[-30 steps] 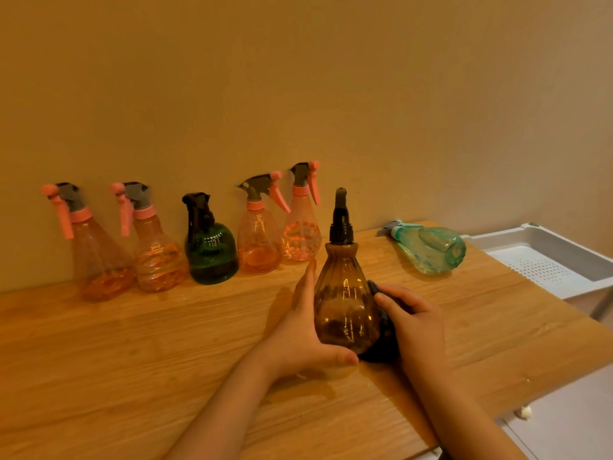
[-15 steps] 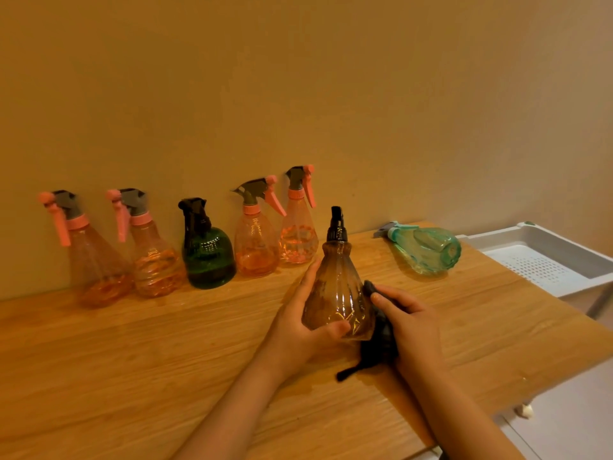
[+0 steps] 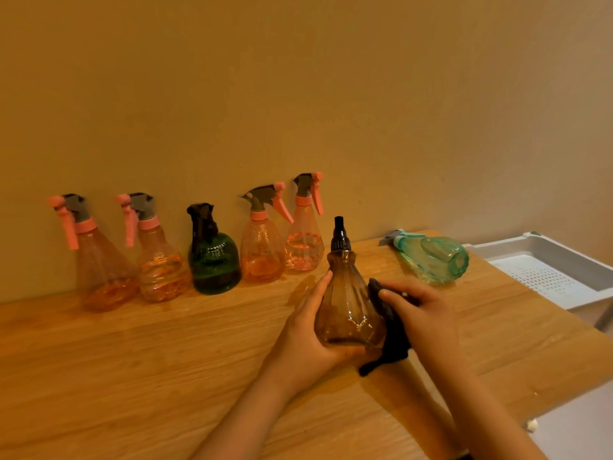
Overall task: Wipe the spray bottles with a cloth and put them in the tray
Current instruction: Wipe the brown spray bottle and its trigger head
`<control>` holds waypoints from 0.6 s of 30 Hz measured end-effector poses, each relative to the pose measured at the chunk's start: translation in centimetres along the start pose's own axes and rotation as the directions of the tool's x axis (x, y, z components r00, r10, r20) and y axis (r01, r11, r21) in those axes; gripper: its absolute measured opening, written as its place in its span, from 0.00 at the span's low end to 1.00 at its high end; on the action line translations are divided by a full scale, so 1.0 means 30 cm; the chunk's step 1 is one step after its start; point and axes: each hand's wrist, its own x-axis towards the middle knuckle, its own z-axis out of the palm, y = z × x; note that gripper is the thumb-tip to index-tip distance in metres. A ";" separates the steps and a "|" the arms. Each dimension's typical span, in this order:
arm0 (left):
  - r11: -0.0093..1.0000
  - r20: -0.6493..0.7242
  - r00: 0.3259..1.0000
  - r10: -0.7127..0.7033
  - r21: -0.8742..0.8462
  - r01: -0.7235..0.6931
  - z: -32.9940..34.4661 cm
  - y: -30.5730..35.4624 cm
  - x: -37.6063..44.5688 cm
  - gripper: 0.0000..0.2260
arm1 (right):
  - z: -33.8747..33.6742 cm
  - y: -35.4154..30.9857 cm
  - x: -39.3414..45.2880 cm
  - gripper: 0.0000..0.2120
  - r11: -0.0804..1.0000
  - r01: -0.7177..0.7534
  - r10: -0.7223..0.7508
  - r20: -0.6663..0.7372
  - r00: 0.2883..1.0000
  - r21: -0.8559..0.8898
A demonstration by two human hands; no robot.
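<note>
Standing at lower centre of the frame, a ribbed amber plastic spray bottle with a black nozzle [image 3: 350,307] is held upright on the wooden tabletop [image 3: 132,360]. Bare wood is seen across the lower left, and the tabletop's right edge runs diagonally beside a white perforated plastic tray [image 3: 560,277] at right. The left hand [image 3: 308,336] is curled around the bottle's lower left side, its grip clamped there. A dark cloth [image 3: 391,340] is pinched in the right hand [image 3: 421,313] and pressed against the bottle's right flank. A teal spray bottle [image 3: 434,258] lies on its side near the tray.
</note>
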 end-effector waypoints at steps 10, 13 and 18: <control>0.999 0.027 0.999 -0.022 -0.047 0.023 0.017 -0.001 -0.011 0.44 | 0.068 -0.129 0.192 0.06 0.724 0.397 -0.215 0.362 0.907 -0.564; 0.999 0.036 0.999 -0.022 -0.028 0.023 0.020 -0.001 -0.014 0.42 | 0.060 -0.084 0.138 0.06 0.721 0.408 -0.233 0.358 0.904 -0.560; 0.998 0.034 0.999 -0.027 -0.053 0.028 0.027 -0.004 -0.012 0.41 | 0.004 -0.077 0.081 0.07 0.807 0.347 -0.212 0.313 0.926 -0.479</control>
